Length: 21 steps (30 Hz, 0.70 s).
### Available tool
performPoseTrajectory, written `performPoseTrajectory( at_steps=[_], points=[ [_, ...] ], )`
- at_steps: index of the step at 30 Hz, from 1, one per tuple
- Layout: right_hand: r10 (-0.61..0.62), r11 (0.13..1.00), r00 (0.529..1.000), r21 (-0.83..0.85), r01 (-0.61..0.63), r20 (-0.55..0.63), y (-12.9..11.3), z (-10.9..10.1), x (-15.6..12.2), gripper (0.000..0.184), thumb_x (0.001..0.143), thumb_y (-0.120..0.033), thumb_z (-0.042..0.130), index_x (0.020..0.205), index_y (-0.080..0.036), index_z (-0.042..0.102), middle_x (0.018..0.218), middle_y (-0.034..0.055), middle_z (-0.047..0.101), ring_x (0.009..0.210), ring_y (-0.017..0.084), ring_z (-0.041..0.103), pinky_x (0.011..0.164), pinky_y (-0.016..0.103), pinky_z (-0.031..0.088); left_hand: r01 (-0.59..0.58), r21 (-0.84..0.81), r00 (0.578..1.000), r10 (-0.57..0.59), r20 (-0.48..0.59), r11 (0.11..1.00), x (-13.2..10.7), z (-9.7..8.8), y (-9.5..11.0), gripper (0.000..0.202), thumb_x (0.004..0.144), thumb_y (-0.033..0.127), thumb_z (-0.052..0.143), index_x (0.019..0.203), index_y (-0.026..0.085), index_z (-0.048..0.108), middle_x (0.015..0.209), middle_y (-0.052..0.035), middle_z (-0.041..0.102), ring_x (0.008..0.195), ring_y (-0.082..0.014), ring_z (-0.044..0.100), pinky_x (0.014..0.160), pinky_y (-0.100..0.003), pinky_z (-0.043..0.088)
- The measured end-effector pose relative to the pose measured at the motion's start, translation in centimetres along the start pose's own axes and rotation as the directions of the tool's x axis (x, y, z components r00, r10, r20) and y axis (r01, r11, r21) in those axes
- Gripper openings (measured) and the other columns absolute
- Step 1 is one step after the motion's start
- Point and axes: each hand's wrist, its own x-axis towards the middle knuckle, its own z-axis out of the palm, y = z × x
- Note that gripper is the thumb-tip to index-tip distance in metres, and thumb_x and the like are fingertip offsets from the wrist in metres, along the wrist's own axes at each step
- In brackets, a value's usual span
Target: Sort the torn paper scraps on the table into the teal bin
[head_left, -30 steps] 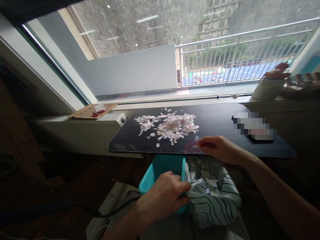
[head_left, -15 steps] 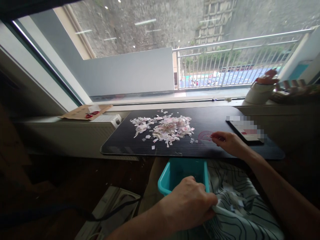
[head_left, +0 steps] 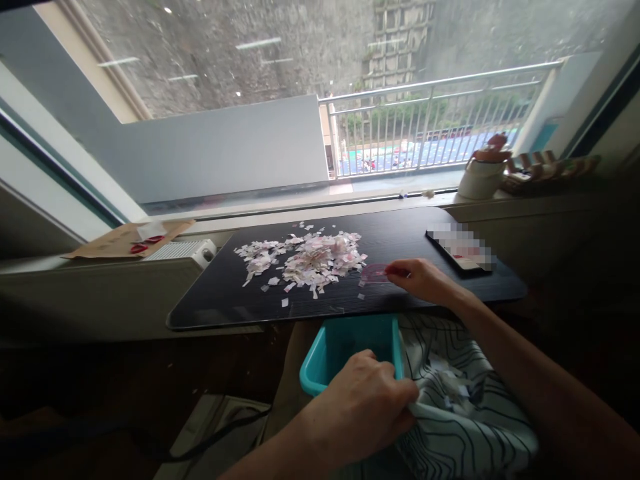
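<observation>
The left forearm [head_left: 295, 440] slants up from bottom centre to the left hand [head_left: 367, 403], knuckles upward, fingers curled, thumb beneath. The right forearm [head_left: 530, 353] stretches in from lower right; the right hand [head_left: 423, 280] points left, thumb and fingertips pinched together.

Paper scraps [head_left: 323, 260] left of centre on the table [head_left: 400, 233], radiator [head_left: 183, 251] off to the left
Bin's [head_left: 311, 373] in front, below the near edge; cloth's [head_left: 483, 433] just right of it, more scraps [head_left: 455, 390] inside. Window's [head_left: 280, 73] behind it all.
</observation>
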Motion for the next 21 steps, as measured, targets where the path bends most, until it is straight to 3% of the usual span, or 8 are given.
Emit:
performPoseTrajectory(
  at_steps=[5,10,17,21],
  points=[
    [-0.044,0.999,0.998,0.001,0.044,-0.043,-1.0,-0.1,0.0,0.026,0.081,-0.033,0.052,0.092,-0.018,0.071,0.076,0.0037,0.070,0.068,0.015,0.060,0.063,0.025,0.043,0.019,-0.046,1.000,-0.019,-0.005,0.999,-0.1,0.4,-0.2,0.007,0.086,0.026,0.059,0.082,0.022,0.056,0.073,0.0012,0.060,0.067,-0.0174,0.055,0.070,-0.029,0.039],
    [-0.068,0.998,0.997,0.019,0.067,0.047,-1.3,0.3,-0.4,0.024,0.082,-0.032,0.054,0.091,-0.019,0.071,0.075,0.0019,0.070,0.066,0.014,0.061,0.063,0.024,0.044,0.016,-0.043,0.999,-0.017,-0.031,0.999,-0.4,0.7,-0.2,0.009,0.086,0.028,0.060,0.082,0.022,0.056,0.073,0.0015,0.059,0.068,-0.0170,0.055,0.071,-0.029,0.039],
    [-0.036,0.996,0.998,0.087,0.032,0.045,-0.1,0.9,-1.3,0.029,0.082,-0.040,0.055,0.093,-0.019,0.071,0.077,0.0020,0.071,0.069,0.017,0.063,0.063,0.025,0.047,-0.014,0.045,0.999,0.016,-0.034,0.999,-0.2,0.9,-0.2,0.017,0.086,0.036,0.058,0.078,0.022,0.055,0.069,0.0014,0.060,0.062,-0.0180,0.056,0.064,-0.031,0.037],
    [-0.054,0.991,0.988,0.133,0.034,0.147,-0.2,1.0,-2.1,0.029,0.082,-0.041,0.054,0.092,-0.020,0.072,0.080,0.0020,0.072,0.070,0.017,0.063,0.064,0.026,0.049,-0.022,0.071,0.998,0.026,-0.054,0.997,-0.1,1.2,-0.2,0.018,0.085,0.037,0.059,0.078,0.022,0.054,0.068,0.0016,0.060,0.060,-0.0183,0.057,0.062,-0.031,0.036]
  ],
)
